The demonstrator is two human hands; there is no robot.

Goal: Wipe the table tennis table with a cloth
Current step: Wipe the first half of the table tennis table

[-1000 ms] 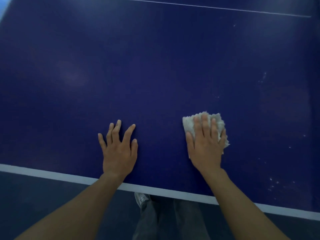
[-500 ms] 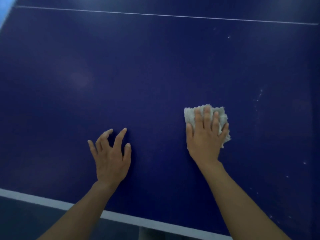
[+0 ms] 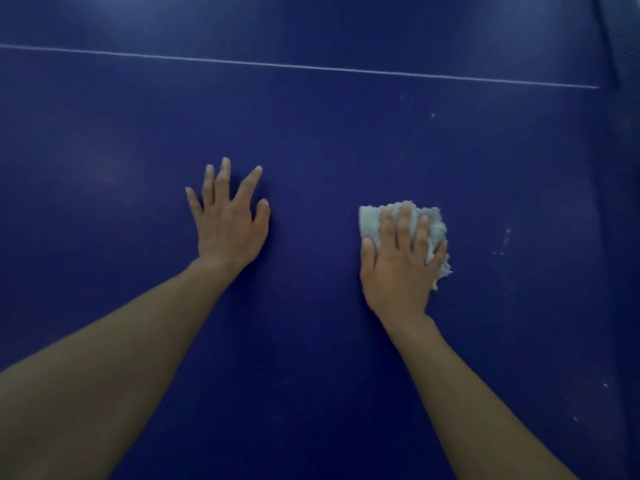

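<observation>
Slid both hands farther up blue table (image 3: 311, 133) since earlier | right hand (image 3: 398, 268) pressed flat on white cloth (image 3: 372, 223), fingers spread, not clenched | cloth right of centre on table | left hand (image 3: 228, 220) splayed, empty, palm down | white line (image 3: 311, 67) beyond

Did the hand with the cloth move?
Yes. The right hand slid the cloth forward across the table, closer to the thin white line; the near white edge has left view.

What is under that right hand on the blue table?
A crumpled white cloth lies under the right hand, pressed flat on the table. Its middle and the table beneath are covered.
</observation>
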